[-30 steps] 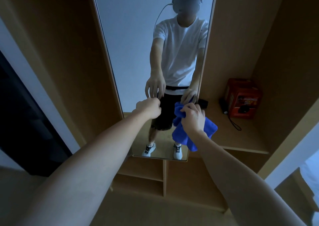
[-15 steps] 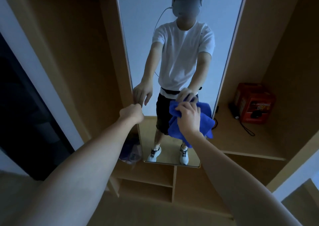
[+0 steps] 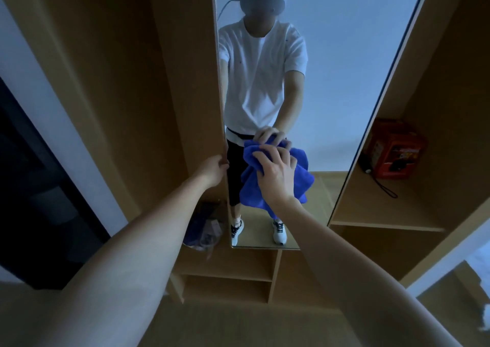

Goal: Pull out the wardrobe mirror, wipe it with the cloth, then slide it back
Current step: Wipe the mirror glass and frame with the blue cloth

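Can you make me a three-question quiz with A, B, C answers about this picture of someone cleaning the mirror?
1. Where is the red box?
A. on the shelf right of the mirror
B. on the floor
C. on top of the wardrobe

2. What colour is the cloth?
A. yellow
B. blue
C. white

3. What is the left hand doing?
A. hanging free
B. holding the box
C. gripping the mirror's left edge

Answers:
1 A, it sits on the wooden shelf.
2 B, the right hand presses a blue cloth on the glass.
3 C, its fingers curl round the edge.

Dim bluish light, wide-angle edge distortion
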Action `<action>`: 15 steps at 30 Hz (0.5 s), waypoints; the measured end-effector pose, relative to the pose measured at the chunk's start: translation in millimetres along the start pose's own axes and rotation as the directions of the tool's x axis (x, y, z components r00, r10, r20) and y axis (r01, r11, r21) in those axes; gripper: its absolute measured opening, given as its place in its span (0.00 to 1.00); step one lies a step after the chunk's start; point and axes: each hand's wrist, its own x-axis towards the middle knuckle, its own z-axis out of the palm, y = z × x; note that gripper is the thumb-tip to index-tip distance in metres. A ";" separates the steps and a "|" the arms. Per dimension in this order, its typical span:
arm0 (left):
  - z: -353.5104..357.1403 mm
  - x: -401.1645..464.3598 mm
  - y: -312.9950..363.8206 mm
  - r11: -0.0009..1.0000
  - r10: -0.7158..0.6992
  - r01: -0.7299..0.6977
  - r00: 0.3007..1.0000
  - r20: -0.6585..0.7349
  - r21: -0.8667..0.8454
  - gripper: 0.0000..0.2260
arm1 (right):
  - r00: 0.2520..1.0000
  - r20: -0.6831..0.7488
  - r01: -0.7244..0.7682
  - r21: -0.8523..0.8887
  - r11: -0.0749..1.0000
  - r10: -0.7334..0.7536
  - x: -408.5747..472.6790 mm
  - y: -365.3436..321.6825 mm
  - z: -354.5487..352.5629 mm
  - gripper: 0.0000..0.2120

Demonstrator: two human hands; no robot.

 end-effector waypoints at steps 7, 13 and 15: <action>1.2 17.7 -16.1 0.999 0.017 -0.015 0.999 0.048 -0.029 0.24 | 0.934 0.357 0.084 -0.135 0.987 -0.030 -49.2 -2.9 49.2 0.14; -2.3 31.3 -21.8 0.993 0.114 -0.116 0.989 0.098 0.010 0.14 | 1.000 -0.002 -0.025 -0.099 0.995 0.025 -19.9 -40.8 37.9 0.18; -1.8 34.6 -25.2 0.985 0.157 -0.161 0.985 0.066 0.055 0.12 | 0.994 -0.065 -0.101 -0.138 0.985 0.093 -6.5 -55.1 34.7 0.18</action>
